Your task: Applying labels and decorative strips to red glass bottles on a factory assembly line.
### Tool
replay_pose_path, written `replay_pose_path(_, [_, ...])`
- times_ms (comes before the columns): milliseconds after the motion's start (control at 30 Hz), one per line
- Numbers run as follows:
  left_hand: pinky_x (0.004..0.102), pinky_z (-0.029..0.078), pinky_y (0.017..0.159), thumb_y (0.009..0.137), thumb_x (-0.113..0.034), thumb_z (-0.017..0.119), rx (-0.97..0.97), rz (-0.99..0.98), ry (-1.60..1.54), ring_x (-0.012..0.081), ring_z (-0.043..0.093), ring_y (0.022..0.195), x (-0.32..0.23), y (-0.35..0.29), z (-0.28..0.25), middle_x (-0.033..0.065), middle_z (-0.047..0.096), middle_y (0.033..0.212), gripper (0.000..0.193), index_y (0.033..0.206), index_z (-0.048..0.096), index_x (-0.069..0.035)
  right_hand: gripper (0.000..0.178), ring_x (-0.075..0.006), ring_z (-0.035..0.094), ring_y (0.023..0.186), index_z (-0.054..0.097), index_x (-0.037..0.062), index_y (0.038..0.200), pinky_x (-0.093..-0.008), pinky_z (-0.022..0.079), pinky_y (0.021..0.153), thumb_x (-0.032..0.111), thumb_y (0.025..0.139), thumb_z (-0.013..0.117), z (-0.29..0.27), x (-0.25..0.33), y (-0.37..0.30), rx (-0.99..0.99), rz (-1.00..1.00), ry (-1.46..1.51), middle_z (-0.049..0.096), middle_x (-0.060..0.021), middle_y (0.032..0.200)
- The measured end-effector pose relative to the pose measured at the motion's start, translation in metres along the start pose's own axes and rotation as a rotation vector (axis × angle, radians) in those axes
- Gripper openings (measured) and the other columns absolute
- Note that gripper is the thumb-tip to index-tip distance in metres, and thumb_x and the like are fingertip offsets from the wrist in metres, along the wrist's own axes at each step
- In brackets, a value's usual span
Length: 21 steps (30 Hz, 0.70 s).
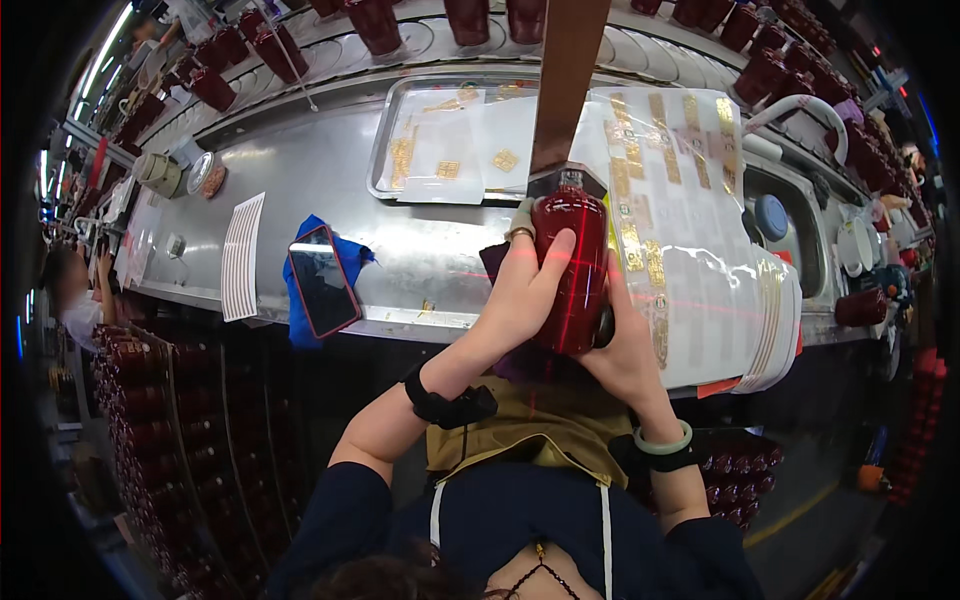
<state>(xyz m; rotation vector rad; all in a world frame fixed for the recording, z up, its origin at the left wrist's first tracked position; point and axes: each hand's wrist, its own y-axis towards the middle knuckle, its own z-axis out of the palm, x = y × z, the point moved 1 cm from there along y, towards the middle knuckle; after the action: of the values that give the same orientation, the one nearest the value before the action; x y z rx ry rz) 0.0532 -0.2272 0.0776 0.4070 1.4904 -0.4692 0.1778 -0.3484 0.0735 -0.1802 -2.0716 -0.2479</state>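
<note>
A glossy dark red glass bottle (572,290) with a short clear neck is held between my two hands, its neck pointing away from me. My left hand (525,285) wraps its left side, thumb lying across the front. Round the lower right side curls my right hand (625,345); some of its fingers are hidden behind the bottle. Thin red light lines cross the glass and my left hand. Just right of the bottle lie white backing sheets (705,270) with strips of gold decals. Beyond it, a metal tray (378,165) holds paper with more gold decals (448,169).
A phone (323,282) rests on a blue cloth (300,325) at the left, beside a striped paper sheet (242,257). A brown upright post (568,90) rises behind the bottle. Red vessels (372,25) line the conveyor at the back. A sink (800,215) is at the right.
</note>
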Motion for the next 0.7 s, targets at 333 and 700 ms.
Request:
replay_pose_path(333, [0.0426, 0.053, 0.088, 0.098, -0.039, 0.066, 0.029, -0.032, 0.192, 0.0363, 0.07, 0.1, -0.002, -0.003, -0.006, 0.0277, 0.069, 0.104, 0.058, 0.12, 0.053, 0.013, 0.11, -0.0362, 0.068, 0.115, 0.021, -0.0073, 0.158, -0.0389, 0.054, 0.096, 0.012, 0.072, 0.088, -0.003, 0.001, -0.005, -0.001, -0.021, 0.017, 0.065, -0.0258, 0.128])
replay_pose_path(700, [0.0438, 0.053, 0.086, 0.1, -0.018, 0.063, -0.091, 0.428, 0.863, 0.042, 0.068, 0.1, -0.014, 0.081, -0.095, 0.0251, 0.071, 0.106, 0.03, 0.119, 0.066, 0.005, 0.025, -0.0133, 0.056, 0.068, 0.072, -0.0005, 0.09, -0.0299, 0.045, 0.062, 0.02, 0.081, 0.084, -0.102, 0.011, 0.114, 0.087, -0.018, -0.325, 0.068, -0.0097, 0.082])
